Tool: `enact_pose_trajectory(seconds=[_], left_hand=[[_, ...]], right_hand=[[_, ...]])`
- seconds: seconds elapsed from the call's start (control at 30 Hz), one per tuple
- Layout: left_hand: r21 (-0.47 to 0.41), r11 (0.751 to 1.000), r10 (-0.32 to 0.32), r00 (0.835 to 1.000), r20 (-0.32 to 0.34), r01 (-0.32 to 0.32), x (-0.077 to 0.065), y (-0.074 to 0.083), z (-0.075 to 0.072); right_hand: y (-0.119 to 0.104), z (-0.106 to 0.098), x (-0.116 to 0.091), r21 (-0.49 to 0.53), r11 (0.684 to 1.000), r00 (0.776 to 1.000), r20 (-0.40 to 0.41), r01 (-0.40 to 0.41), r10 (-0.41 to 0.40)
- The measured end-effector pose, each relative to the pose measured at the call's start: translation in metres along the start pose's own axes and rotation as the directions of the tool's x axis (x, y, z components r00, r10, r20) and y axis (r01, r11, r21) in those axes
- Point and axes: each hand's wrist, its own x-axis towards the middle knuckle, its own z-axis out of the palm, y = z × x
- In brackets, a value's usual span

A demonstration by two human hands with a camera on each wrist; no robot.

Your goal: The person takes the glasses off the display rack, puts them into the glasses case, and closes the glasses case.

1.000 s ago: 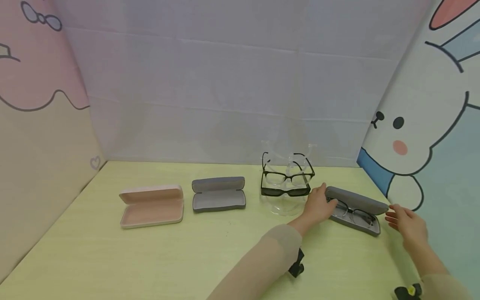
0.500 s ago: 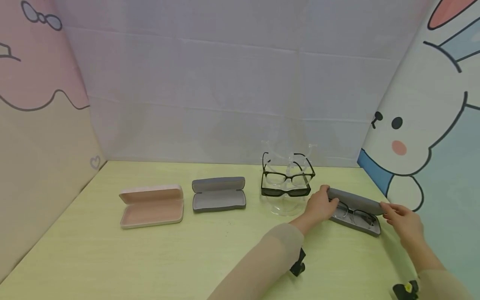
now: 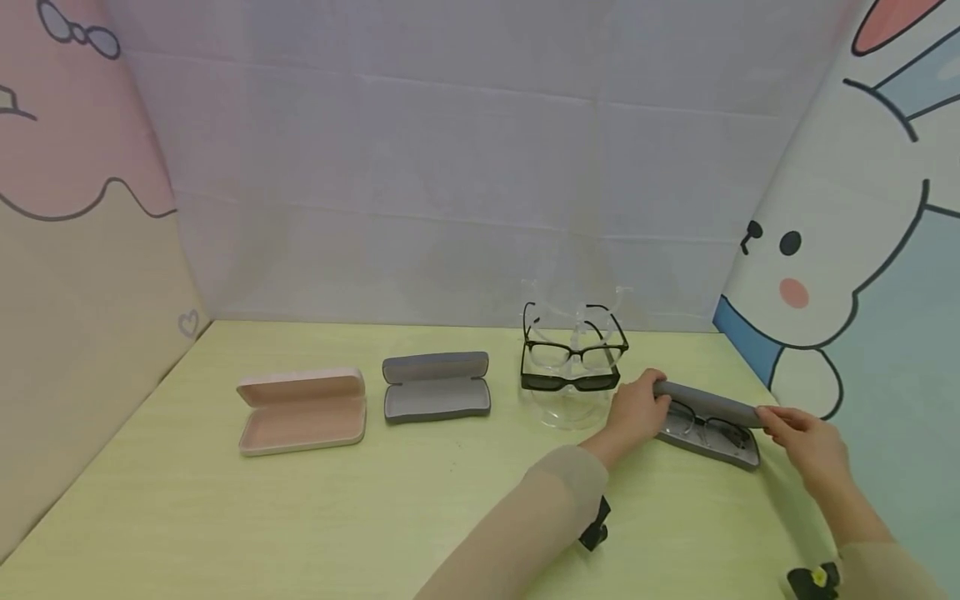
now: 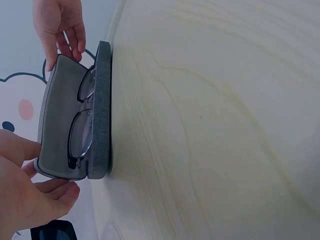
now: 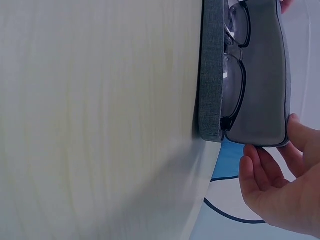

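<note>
At the right of the head view, a grey glasses case (image 3: 705, 452) stands part open with black half-rimmed eyeglasses (image 3: 705, 421) inside. My left hand (image 3: 634, 410) holds the left end of its raised lid (image 3: 708, 403). At the lid's other end, my right hand (image 3: 812, 448) pinches the corner between thumb and fingers. The left wrist view shows the eyeglasses (image 4: 81, 135) seated in the base, lenses standing up, with my left thumb on the lid's edge. Up close in the right wrist view, my right hand (image 5: 285, 187) has its thumb on the lid's rim and fingers beneath.
A clear stand (image 3: 572, 413) beside my left hand carries dark sunglasses (image 3: 570, 383) and black-framed glasses (image 3: 576, 350). Farther left lie an open grey case (image 3: 437, 400) and an open pink case (image 3: 303, 421). A white cloth backdrop (image 3: 450, 167) rises behind the table (image 3: 337, 525).
My right hand has moved left onto the lid's right end and now pinches it. The lid has tipped a little forward over the eyeglasses. My left hand has stayed at its end.
</note>
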Motion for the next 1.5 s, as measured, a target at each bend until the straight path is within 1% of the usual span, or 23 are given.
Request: enact_pose_trajectory(seconds=[0.1, 0.2, 0.27, 0.43, 0.53, 0.6, 0.7, 0.83, 0.9, 0.93, 1.0, 1.07, 1.1, 1.17, 1.2, 1.23, 1.27, 1.33, 1.47, 1.5], left_hand=[[-0.001, 1.000, 0.000, 1.000, -0.014, 0.000, 0.000, 0.001, 0.000], [0.024, 1.000, 0.008, 1.000, -0.028, -0.007, 0.000, 0.002, -0.001], [0.046, 0.999, 0.015, 0.999, -0.041, -0.013, 0.000, 0.002, -0.001], [0.100, 0.995, 0.037, 0.995, -0.097, -0.027, -0.001, 0.002, -0.002], [0.116, 0.993, 0.030, 0.993, -0.118, -0.016, -0.002, 0.004, -0.002], [0.125, 0.992, 0.020, 0.993, -0.117, -0.005, -0.001, 0.004, -0.002], [0.101, 0.995, 0.005, 0.994, -0.108, 0.006, 0.000, 0.002, -0.002], [0.034, 0.999, 0.005, 0.996, -0.093, -0.002, 0.001, -0.002, -0.001], [0.021, 1.000, 0.007, 0.996, -0.085, -0.006, 0.001, -0.004, 0.000], [0.041, 0.999, 0.014, 0.997, -0.079, -0.011, 0.001, -0.006, 0.000], [0.153, 0.987, 0.051, 0.997, -0.062, -0.041, 0.000, -0.009, 0.002], [0.263, 0.962, 0.085, 0.995, -0.045, -0.071, -0.002, -0.012, 0.003], [0.316, 0.945, 0.106, 0.994, -0.036, -0.089, -0.003, -0.013, 0.004], [0.388, 0.914, 0.145, 0.989, -0.028, -0.123, -0.005, -0.016, 0.004], [0.392, 0.911, 0.154, 0.988, -0.031, -0.129, -0.005, -0.016, 0.004], [0.385, 0.913, 0.160, 0.986, -0.035, -0.135, -0.006, -0.017, 0.004], [0.391, 0.909, 0.172, 0.984, -0.039, -0.144, -0.006, -0.017, 0.005], [0.384, 0.911, 0.181, 0.983, -0.042, -0.152, -0.007, -0.018, 0.005], [0.359, 0.925, 0.150, 0.988, -0.037, -0.127, -0.011, -0.020, 0.006], [0.341, 0.933, 0.137, 0.990, -0.034, -0.117, -0.012, -0.021, 0.006]], right_hand=[[-0.001, -0.002, -0.002, -0.020, 1.000, 1.000, 0.021, -0.013, 0.014], [-0.002, -0.004, -0.003, -0.008, 1.000, 0.999, 0.046, -0.010, 0.010], [-0.001, -0.005, -0.003, -0.018, 1.000, 0.998, 0.055, 0.001, 0.000], [0.001, -0.006, -0.006, -0.018, 1.000, 0.996, 0.086, 0.013, -0.012], [0.002, -0.007, -0.006, -0.010, 1.000, 0.993, 0.114, 0.019, -0.018], [0.003, -0.008, -0.006, -0.010, 1.000, 0.991, 0.133, 0.022, -0.020], [0.003, -0.011, -0.005, -0.033, 0.999, 0.987, 0.158, 0.028, -0.023], [0.005, -0.013, -0.004, -0.068, 0.997, 0.984, 0.179, 0.035, -0.023], [0.006, -0.012, -0.005, -0.085, 0.996, 0.983, 0.183, 0.039, -0.023], [0.007, -0.011, -0.006, -0.095, 0.995, 0.983, 0.185, 0.042, -0.024], [0.010, -0.008, -0.008, -0.138, 0.988, 0.985, 0.166, 0.069, -0.045], [0.013, -0.005, -0.012, -0.175, 0.980, 0.988, 0.143, 0.090, -0.065], [0.014, -0.003, -0.013, -0.196, 0.975, 0.988, 0.126, 0.109, -0.085], [0.015, -0.001, -0.014, -0.232, 0.960, 0.987, 0.086, 0.155, -0.138], [0.015, 0.000, -0.015, -0.239, 0.956, 0.985, 0.071, 0.169, -0.156], [0.015, 0.000, -0.015, -0.242, 0.953, 0.983, 0.063, 0.184, -0.174], [0.015, 0.001, -0.015, -0.247, 0.949, 0.981, 0.054, 0.196, -0.188], [0.015, 0.001, -0.015, -0.251, 0.948, 0.981, 0.044, 0.195, -0.190], [0.014, 0.003, -0.016, -0.233, 0.958, 0.986, 0.043, 0.165, -0.159], [0.014, 0.004, -0.017, -0.232, 0.959, 0.987, 0.043, 0.163, -0.157]])
